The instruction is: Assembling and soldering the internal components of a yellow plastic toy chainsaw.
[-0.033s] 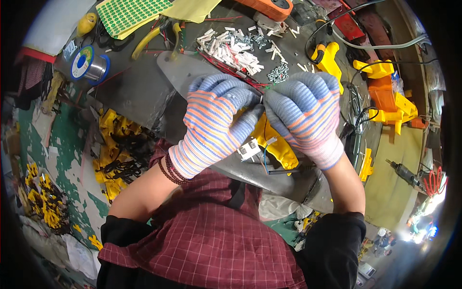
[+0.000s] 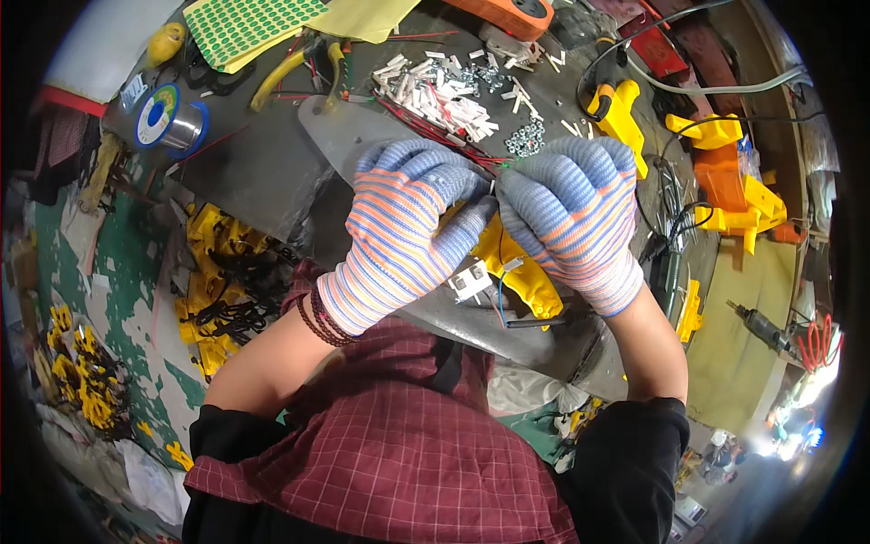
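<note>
Both my hands wear striped knit gloves and meet fingertip to fingertip over the bench. My left hand [image 2: 408, 218] is closed, thumb and forefinger pinched together. My right hand [image 2: 575, 213] is closed too, its fingers curled down against the left fingertips. A tiny white piece [image 2: 492, 188] shows where they meet; the fingers hide the rest of what they grip. Below them lies a yellow plastic housing [image 2: 530, 288], with a white socket-like block [image 2: 469, 281] and a thin blue wire beside it. Red wires [image 2: 426, 125] run just beyond my left fingers.
White sleeves [image 2: 444, 100] and small nuts [image 2: 525, 140] lie heaped beyond my hands. Yellow-handled pliers [image 2: 276, 80], a solder spool [image 2: 170, 122] and green-dotted sheets [image 2: 249, 27] sit at the far left. More yellow housings [image 2: 618, 118] and cables are at the right.
</note>
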`<state>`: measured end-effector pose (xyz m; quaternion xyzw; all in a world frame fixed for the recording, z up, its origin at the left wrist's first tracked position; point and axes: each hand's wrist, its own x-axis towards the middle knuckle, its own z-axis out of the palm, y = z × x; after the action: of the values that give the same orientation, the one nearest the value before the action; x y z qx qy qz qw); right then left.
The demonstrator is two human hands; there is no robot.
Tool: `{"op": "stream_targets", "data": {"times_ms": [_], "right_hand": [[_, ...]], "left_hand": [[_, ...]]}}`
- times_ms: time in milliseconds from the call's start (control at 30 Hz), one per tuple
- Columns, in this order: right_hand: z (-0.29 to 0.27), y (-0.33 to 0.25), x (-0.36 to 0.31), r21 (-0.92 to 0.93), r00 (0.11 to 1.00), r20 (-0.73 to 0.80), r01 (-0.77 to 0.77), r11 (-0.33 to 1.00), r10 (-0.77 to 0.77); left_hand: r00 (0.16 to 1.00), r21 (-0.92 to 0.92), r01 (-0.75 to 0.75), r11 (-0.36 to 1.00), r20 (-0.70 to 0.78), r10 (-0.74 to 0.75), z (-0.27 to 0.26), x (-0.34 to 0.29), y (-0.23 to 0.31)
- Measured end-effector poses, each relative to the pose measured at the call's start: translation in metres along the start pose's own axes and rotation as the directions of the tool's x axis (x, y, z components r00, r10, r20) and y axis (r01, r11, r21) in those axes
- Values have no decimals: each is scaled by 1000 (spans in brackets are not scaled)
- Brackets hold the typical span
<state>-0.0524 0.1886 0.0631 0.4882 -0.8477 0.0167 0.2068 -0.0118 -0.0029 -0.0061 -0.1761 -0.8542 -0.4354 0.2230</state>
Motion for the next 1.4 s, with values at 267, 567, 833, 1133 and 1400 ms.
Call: {"op": "stream_targets", "data": {"times_ms": [267,567,833,1133,1400], "right_hand": [[-36,17,-52,595,853,0,-420,686,522],[-22,27,-62,706,679,141,-579,407,721],[32,108,-54,513,660,27,-654,557,750],[63,168,-25,479,731,-404,-343,808,550],[-17,91,-83,919,529,359,-57,-390,769]], "left_hand": [[988,13,-133,991,86,131,-76,-75,8],[847,379,-1,926,493,-201,-68,-166,-57],[989,425,-16,905,139,-48,-122,-159,-18],[954,119,199,973,-250,-165,-86,-105,31],[934,-105,310,945,-154,-323,-68,-96,27]]}}
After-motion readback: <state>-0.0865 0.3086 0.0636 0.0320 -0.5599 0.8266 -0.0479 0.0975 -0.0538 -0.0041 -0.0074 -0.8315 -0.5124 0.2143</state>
